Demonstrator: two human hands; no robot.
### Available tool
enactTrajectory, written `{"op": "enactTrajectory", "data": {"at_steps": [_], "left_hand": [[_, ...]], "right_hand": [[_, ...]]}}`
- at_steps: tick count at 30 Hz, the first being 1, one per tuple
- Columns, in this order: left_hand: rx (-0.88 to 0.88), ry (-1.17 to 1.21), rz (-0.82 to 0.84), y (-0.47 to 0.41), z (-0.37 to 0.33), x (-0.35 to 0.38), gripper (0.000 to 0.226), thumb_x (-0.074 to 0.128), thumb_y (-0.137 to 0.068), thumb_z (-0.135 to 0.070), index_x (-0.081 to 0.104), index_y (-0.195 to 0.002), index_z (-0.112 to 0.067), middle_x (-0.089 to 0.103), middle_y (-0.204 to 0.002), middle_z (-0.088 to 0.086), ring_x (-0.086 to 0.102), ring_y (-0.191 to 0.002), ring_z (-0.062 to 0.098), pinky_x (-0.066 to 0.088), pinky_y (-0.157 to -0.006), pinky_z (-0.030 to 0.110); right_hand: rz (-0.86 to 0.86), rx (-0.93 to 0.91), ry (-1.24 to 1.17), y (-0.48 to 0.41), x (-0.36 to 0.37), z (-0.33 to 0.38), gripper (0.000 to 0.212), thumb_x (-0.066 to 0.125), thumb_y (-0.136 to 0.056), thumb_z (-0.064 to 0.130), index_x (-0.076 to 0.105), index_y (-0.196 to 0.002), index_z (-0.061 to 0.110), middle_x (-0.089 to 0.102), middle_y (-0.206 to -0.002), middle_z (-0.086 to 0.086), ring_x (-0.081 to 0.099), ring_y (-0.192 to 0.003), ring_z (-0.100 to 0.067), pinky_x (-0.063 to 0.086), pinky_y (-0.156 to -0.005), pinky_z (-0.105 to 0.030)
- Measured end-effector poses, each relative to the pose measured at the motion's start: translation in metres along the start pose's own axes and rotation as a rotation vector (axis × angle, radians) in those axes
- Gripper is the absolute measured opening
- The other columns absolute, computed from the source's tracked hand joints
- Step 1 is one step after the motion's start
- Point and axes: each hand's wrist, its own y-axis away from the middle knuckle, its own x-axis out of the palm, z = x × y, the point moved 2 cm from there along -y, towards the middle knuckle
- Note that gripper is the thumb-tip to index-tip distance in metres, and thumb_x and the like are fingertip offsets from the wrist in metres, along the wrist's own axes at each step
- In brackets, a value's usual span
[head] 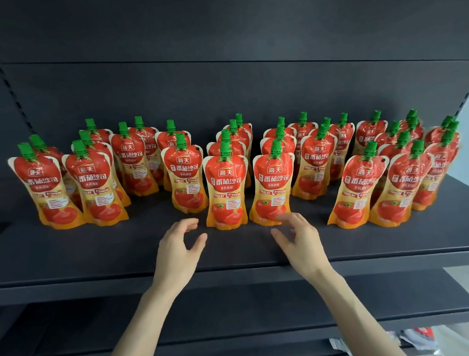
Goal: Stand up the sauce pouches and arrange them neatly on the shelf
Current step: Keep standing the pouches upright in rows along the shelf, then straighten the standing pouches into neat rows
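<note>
Both hands are over the front of the shelf (92, 255), empty, fingers spread wide and loosely curled: the left hand (177, 252) just left of the front centre pouch (226, 192), the right hand (301, 243) with its fingertips just in front of the base of the neighbouring pouch (274, 187); contact there cannot be confirmed. The step in hand appears to be squaring up this front pair. Recommended practice: take each pouch low on its flared base with a light two-sided pinch, slide rather than lift, and bring the printed faces parallel to the shelf edge, since a push high on the body or at the cap would likely tip a soft pouch into those behind. All visible pouches stand upright; none lies flat. They are red and orange stand-up packs with a tomato picture, a waisted outline and a green screw cap, arranged in files running front to back. Alignment is uneven: the two front pouches at the right (356, 190) lean inward and sit further forward than the rest, and the left group (50, 188) is angled and set further back. On this evidence the task is well advanced, with straightening of rows outstanding.
</note>
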Motion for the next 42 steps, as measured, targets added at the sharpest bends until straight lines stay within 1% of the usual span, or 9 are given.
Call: {"op": "enactTrajectory", "data": {"at_steps": [3,5,9,15,20,23,25,32,42], "left_hand": [[0.055,-0.052,0.022,-0.005,-0.005,-0.033,0.021,0.065,-0.085,-0.021,0.065,-0.106,-0.014,0.068,-0.097,-0.004,0.062,-0.088,0.003,0.044,-0.076,0.011],[0.083,-0.079,0.022,-0.012,-0.008,-0.06,0.019,0.065,-0.085,-0.021,0.066,-0.103,-0.014,0.069,-0.091,-0.006,0.063,-0.083,0.002,0.047,-0.074,0.014],[0.091,-0.093,-0.025,-0.028,0.001,-0.118,0.016,0.065,-0.085,-0.021,0.067,-0.1,-0.015,0.067,-0.086,-0.009,0.063,-0.083,0.003,0.053,-0.075,0.025],[0.13,-0.048,-0.099,-0.052,0.046,-0.204,0.012,0.067,-0.084,-0.02,0.067,-0.095,-0.023,0.066,-0.087,-0.02,0.061,-0.085,-0.006,0.046,-0.071,0.006],[0.226,0.008,-0.173,-0.089,0.086,-0.268,0.012,0.066,-0.084,-0.015,0.067,-0.091,-0.025,0.067,-0.088,-0.019,0.062,-0.085,-0.003,0.046,-0.074,0.007],[0.247,0.032,-0.181,-0.121,0.099,-0.289,0.009,0.065,-0.085,-0.017,0.067,-0.091,-0.023,0.066,-0.09,-0.018,0.061,-0.086,-0.003,0.046,-0.073,0.008],[0.248,0.056,-0.143,-0.144,0.106,-0.295,0.008,0.065,-0.085,-0.018,0.067,-0.091,-0.023,0.065,-0.09,-0.017,0.06,-0.086,-0.004,0.045,-0.072,0.006],[0.163,0.171,0.016,-0.237,0.119,-0.289,0.009,0.065,-0.086,-0.021,0.066,-0.095,-0.022,0.065,-0.092,-0.016,0.06,-0.089,-0.003,0.043,-0.074,0.009],[0.097,0.171,0.409,-0.323,0.131,-0.238,0.032,0.064,-0.086,-0.031,0.061,-0.116,-0.019,0.063,-0.11,-0.007,0.058,-0.104,0.004,0.043,-0.093,0.02]], "right_hand": [[0.03,-0.057,-0.006,-0.006,0.009,0.033,0.017,0.061,-0.09,0.016,0.064,-0.107,0.014,0.062,-0.104,0.006,0.057,-0.099,-0.01,0.049,-0.085,-0.024],[0.048,-0.105,-0.013,-0.014,0.019,0.059,0.016,0.06,-0.091,0.018,0.064,-0.106,0.015,0.064,-0.104,0.004,0.058,-0.097,-0.01,0.049,-0.081,-0.02],[0.081,-0.186,-0.038,-0.03,0.051,0.112,0.019,0.058,-0.092,0.019,0.063,-0.11,0.016,0.065,-0.105,0.005,0.059,-0.098,-0.008,0.049,-0.082,-0.023],[0.066,-0.264,-0.071,-0.053,0.123,0.186,0.019,0.059,-0.091,0.018,0.064,-0.109,0.015,0.065,-0.101,0.007,0.059,-0.097,-0.008,0.047,-0.084,-0.019],[-0.011,-0.304,-0.093,-0.081,0.176,0.242,0.018,0.059,-0.092,0.02,0.064,-0.108,0.016,0.066,-0.102,0.006,0.061,-0.097,-0.008,0.051,-0.084,-0.025],[-0.042,-0.3,-0.09,-0.104,0.193,0.265,0.018,0.059,-0.092,0.02,0.064,-0.109,0.016,0.066,-0.1,0.008,0.06,-0.095,-0.006,0.048,-0.08,-0.015],[-0.067,-0.292,-0.063,-0.121,0.2,0.276,0.019,0.058,-0.092,0.02,0.064,-0.109,0.015,0.065,-0.1,0.009,0.059,-0.094,-0.003,0.044,-0.079,-0.01],[-0.096,-0.235,0.037,-0.187,0.207,0.284,0.02,0.058,-0.092,0.019,0.065,-0.109,0.011,0.067,-0.104,0.001,0.058,-0.096,-0.007,0.046,-0.088,-0.022],[0.02,-0.099,0.179,-0.264,0.21,0.26,0.039,0.058,-0.092,0.028,0.054,-0.128,0.011,0.059,-0.128,-0.005,0.054,-0.118,-0.021,0.04,-0.094,-0.023]]}}
